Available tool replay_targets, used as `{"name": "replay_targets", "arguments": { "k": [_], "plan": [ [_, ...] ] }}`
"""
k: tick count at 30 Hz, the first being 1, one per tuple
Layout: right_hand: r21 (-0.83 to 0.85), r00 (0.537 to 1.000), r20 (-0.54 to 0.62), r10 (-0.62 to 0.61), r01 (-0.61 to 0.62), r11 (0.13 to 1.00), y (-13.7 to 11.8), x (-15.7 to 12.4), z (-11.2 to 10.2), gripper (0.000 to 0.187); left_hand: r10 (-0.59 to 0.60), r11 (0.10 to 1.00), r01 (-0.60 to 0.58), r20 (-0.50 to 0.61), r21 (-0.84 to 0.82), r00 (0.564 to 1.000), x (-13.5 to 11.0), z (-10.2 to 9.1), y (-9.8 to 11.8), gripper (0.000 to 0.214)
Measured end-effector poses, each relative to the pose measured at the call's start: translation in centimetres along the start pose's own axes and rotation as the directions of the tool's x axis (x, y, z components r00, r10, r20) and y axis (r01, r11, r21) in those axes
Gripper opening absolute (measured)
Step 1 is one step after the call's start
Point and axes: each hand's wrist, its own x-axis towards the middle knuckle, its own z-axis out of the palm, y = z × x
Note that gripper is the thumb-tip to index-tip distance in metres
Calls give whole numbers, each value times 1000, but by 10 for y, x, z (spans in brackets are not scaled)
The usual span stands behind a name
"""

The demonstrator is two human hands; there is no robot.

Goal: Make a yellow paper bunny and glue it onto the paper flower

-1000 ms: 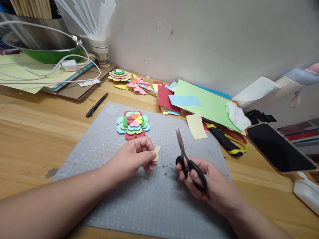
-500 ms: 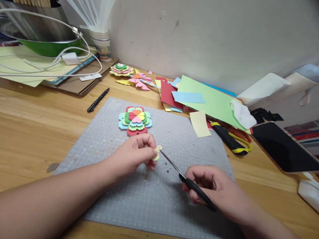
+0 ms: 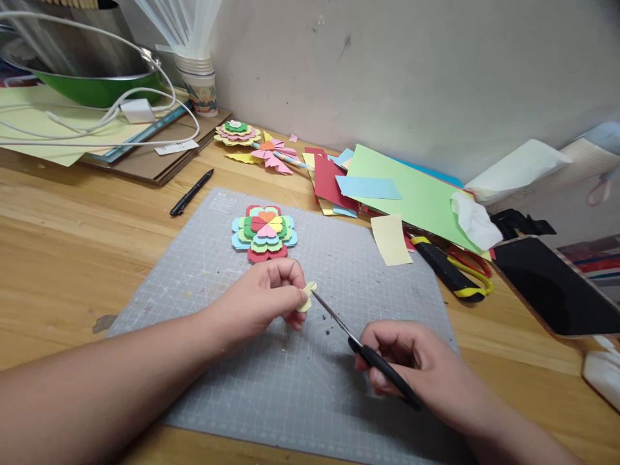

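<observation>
Between the thumb and fingers of my left hand [image 3: 276, 294] is a small pale-yellow paper piece [image 3: 306, 302], notched at its upper edge and partly hidden by the fingertips. My right hand [image 3: 411, 361] grips black-handled scissors [image 3: 382, 371], their blades nearly closed and pointing up and left. The blade tips meet the paper's right edge; whether they are cutting into it I cannot tell. Both hands are above a grey gridded cutting mat [image 3: 203, 387]. Just beyond my left hand lies a layered, multicoloured paper flower [image 3: 265, 232].
Coloured paper sheets [image 3: 397, 187] and a cream paper piece [image 3: 391, 240] lie at the back right, near a yellow-and-black handled tool [image 3: 450, 271] and a phone [image 3: 557, 284]. A black pen [image 3: 192, 192] rests left of the mat. Finished paper flowers [image 3: 237, 134] lie by the wall.
The hands, paper piece and scissors hold almost the same pose. The whole view has shifted very slightly.
</observation>
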Motion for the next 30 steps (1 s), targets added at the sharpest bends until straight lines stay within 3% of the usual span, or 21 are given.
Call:
{"name": "replay_targets", "arguments": {
  "k": [6,15,30],
  "plan": [
    [18,1000,11,-2,2,1000,1,2,2,27,-11,1000,11,6,11,1000,-1,1,2,19],
    [114,997,47,-59,53,992,-8,4,13,56,-69,997,66,59,47,996,-2,4,3,16],
    [23,992,117,-56,53,998,-9,0,18,48,-70,997,67,116,31,991,-1,5,-1,17]
  ]
}}
